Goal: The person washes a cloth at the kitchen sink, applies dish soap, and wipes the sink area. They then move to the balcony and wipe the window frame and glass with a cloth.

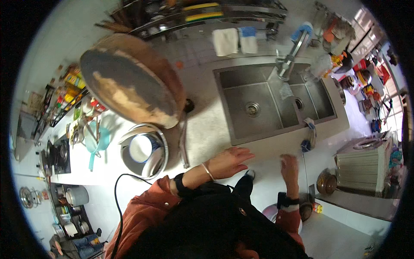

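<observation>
My left hand (231, 161) is held low before the counter's front edge, its fingers apart and pointing right, with nothing in them. To its right hangs my right hand (289, 162), blurred, its fingers bent; whether they are closed is unclear. Beyond both hands lies a steel double-bowl sink (249, 94) with a chrome faucet (290, 58). Left of the sink, a metal pot or bowl (124, 165) holds a white and blue bowl (141, 148) and other dishes. Behind it leans a large round wooden board or vessel (129, 81) with a dark, patchy face.
A teal strainer (97, 137) lies on the left counter, near a gas stove (61, 155). Two cloths (225, 42) hang behind the sink. A blue and white cloth (309, 136) drapes over the front edge. Pots (77, 196) stand on shelves at lower left.
</observation>
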A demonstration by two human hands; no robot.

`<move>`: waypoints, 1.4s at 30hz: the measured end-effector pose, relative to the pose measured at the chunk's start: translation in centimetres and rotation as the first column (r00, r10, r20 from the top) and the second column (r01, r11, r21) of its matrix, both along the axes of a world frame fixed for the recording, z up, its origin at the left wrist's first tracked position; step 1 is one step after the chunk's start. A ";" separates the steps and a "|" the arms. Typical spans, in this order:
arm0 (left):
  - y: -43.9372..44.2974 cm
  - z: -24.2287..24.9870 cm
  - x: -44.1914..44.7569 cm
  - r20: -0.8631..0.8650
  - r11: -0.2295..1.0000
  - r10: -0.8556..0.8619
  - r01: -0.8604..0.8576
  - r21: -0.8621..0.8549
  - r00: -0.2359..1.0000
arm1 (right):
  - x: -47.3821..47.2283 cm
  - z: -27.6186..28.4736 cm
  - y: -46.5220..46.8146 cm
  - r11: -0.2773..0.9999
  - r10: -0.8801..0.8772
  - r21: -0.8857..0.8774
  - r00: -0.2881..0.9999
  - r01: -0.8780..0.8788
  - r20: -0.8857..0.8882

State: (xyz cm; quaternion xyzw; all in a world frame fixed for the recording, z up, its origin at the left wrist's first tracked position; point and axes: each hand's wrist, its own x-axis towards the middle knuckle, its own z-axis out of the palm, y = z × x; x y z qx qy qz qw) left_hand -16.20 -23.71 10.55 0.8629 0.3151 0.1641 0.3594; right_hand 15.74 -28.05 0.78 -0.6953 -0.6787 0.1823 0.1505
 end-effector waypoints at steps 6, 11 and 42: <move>-4.8 2.6 -11.1 0.125 0.974 0.191 -0.172 -0.145 0.974 | -11.2 0.8 -4.7 0.926 0.082 -0.292 0.885 -0.237 -0.458; -9.9 2.3 -17.8 0.179 0.814 0.559 -0.496 -0.302 0.810 | -16.6 0.3 -4.2 0.917 0.130 -0.247 0.820 -0.314 -0.558; -7.2 -14.0 -46.9 0.067 0.448 0.866 -0.709 -0.545 0.495 | -43.5 -6.5 -2.9 0.976 -0.217 -0.153 0.763 0.155 -0.609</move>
